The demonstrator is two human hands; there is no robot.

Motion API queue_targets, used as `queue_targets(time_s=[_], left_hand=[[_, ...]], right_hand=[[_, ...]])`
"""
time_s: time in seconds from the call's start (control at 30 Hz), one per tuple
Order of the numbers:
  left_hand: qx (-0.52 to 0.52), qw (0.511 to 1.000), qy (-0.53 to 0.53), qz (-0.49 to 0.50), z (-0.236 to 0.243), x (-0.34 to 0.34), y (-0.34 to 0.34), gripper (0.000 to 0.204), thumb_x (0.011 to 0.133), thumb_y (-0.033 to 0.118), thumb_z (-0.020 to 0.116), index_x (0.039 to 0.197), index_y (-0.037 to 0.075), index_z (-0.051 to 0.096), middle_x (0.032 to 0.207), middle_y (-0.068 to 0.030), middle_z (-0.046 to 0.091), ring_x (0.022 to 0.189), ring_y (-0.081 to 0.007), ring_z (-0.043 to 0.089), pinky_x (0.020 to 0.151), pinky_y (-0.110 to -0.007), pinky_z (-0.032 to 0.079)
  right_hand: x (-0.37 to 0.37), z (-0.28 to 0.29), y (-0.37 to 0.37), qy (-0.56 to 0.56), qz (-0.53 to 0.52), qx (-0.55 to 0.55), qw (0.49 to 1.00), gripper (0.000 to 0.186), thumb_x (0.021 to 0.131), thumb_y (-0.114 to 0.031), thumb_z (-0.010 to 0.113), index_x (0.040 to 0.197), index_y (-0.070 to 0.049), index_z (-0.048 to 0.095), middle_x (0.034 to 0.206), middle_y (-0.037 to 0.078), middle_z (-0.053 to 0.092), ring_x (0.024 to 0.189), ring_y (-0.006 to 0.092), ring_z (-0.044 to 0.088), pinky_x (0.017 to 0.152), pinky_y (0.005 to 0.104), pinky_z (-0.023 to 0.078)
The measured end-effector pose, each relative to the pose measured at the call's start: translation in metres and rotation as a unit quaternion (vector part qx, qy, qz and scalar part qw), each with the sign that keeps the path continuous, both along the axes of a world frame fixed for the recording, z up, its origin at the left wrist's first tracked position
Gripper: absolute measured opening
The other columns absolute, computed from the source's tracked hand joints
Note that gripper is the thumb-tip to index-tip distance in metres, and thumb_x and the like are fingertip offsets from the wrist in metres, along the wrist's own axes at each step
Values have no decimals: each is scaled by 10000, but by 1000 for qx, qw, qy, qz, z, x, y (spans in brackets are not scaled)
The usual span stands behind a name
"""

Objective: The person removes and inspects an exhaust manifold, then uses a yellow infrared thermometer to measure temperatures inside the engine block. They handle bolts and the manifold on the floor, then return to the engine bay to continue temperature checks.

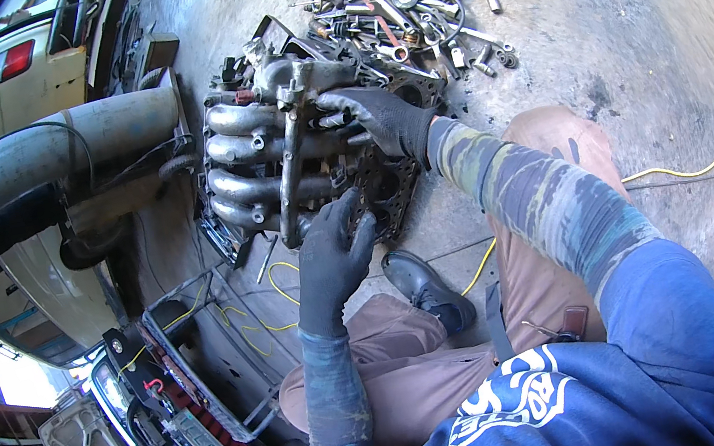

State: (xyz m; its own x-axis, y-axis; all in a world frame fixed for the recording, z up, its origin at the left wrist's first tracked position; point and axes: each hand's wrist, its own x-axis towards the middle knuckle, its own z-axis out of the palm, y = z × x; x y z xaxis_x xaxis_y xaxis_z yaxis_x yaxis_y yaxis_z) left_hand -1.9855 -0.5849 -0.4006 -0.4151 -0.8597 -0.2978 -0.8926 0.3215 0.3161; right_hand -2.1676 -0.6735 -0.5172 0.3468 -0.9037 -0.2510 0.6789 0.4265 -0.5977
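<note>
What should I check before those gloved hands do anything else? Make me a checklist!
1. Left hand gloved: ok.
2. Right hand gloved: ok.
3. Silver pipes within reach: ok, both hands are close to them.
4. Right hand's grip firm: cannot tell, its hold isn't clear.
5. Tool pile sorted: not ok, it's all jumbled.
6. Yellow cord clear of the shoe: cannot tell, it passes close by.

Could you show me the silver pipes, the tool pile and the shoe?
Silver pipes [264,185]: head view, on the side of one curved pipe.
Tool pile [395,13]: head view, near the middle of the heap.
Shoe [421,284]: head view, on its upper.
</note>
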Motion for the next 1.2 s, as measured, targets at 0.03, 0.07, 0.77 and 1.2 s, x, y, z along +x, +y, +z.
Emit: queue_targets(time_s=[0.03,0.07,0.77,1.2], left_hand=[[-4,1000,4,-2,1,1,1,465,966,287,669,1359,44,621,1230,-185,677,1110,-379,664,938,-455,528],[-8,1000,7,-4,1,3,2,462,966,290,668,1356,45,624,1223,-183,678,1108,-380,664,935,-458,529],[-144,940,229,210,56,95,-41,377,1042,144,607,1400,24,606,1220,-131,701,1103,-166,668,929,-308,538],[28,854,332,400,-28,182,-81,713,1069,618,370,1578,121,420,1495,-110,552,1252,-239,627,975,-408,511]], right_hand=[[3,-1,-2,10,-1,13,1000,406,1056,-371,559,1407,-175,616,1371,9,639,1215,154,606,1003,409,497],[9,-4,-5,20,-1,27,999,384,1063,-342,557,1399,-171,628,1359,14,649,1209,147,612,993,396,506],[2,-40,-24,391,-30,-352,850,406,885,113,618,1281,24,614,1277,130,642,1163,209,674,974,341,585],[-56,-12,-12,639,10,-506,580,285,906,-84,589,1175,-98,683,1062,174,703,963,374,696,809,456,577]])
